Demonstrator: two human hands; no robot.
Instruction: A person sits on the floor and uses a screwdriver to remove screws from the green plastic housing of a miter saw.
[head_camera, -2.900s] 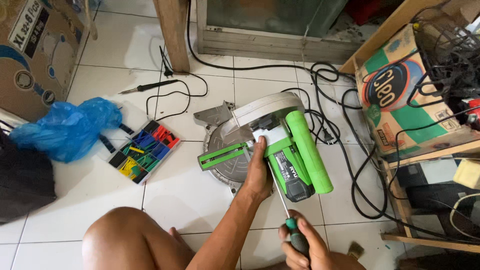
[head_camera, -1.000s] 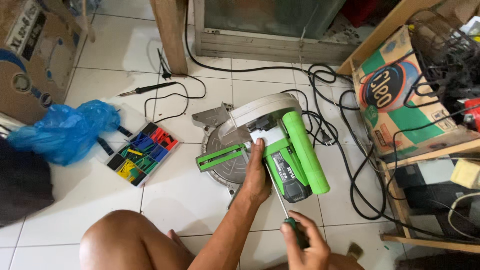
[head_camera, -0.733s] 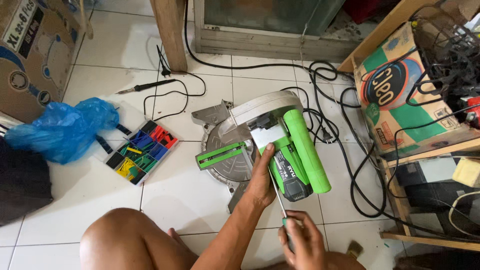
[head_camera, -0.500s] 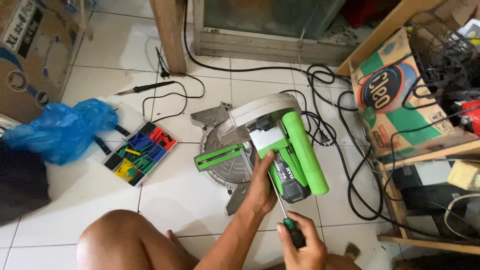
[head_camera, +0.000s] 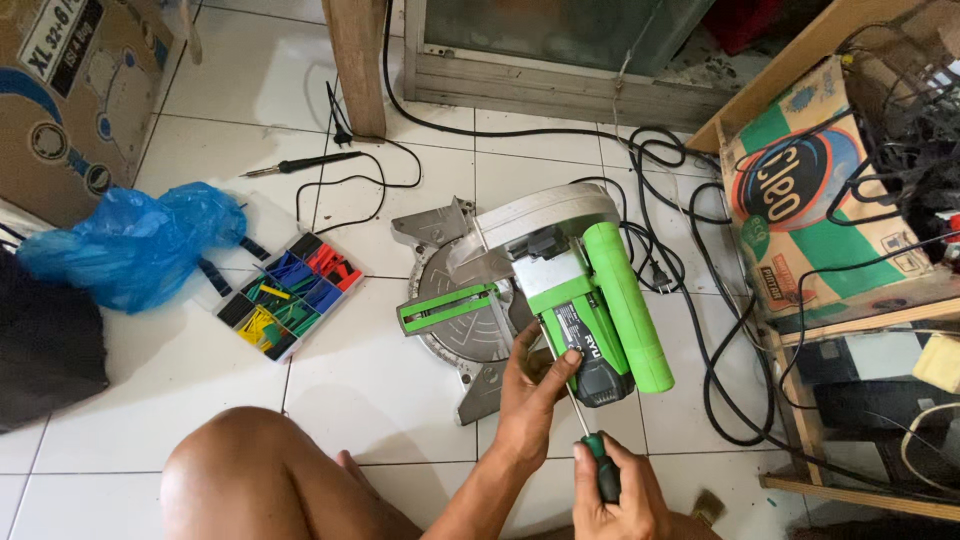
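Head view: I look straight down at a white tiled floor (head_camera: 200, 400) where a green and grey mitre saw (head_camera: 540, 290) lies. My left hand (head_camera: 533, 385) rests against the near end of the saw's motor housing, thumb and fingertips pressed onto the green casing beside a dark label; the grip is curled around the housing's edge, not spread flat. My right hand (head_camera: 612, 492) sits lower, close to my body, with the grip wrapped tight around the dark green handle of a screwdriver (head_camera: 590, 445). The thin metal shaft runs up and left from that handle and meets the saw body just beside my left fingers; I cannot tell exactly what the tip sits in. A thick green cylindrical handle runs along the saw's right side, and the grey round base with a green clamp bar lies to the left of my left hand.

My bare knee (head_camera: 255, 470) fills the lower left. Further left on the floor lies an open compartment tray (head_camera: 285, 300) of coloured tubing pieces, touching a crumpled blue plastic bag (head_camera: 135, 245). A soldering iron (head_camera: 300, 163) lies above the tray, its cord looping beside it. Black cables (head_camera: 700, 290) coil to the right of the saw, near a cardboard box (head_camera: 830, 210).
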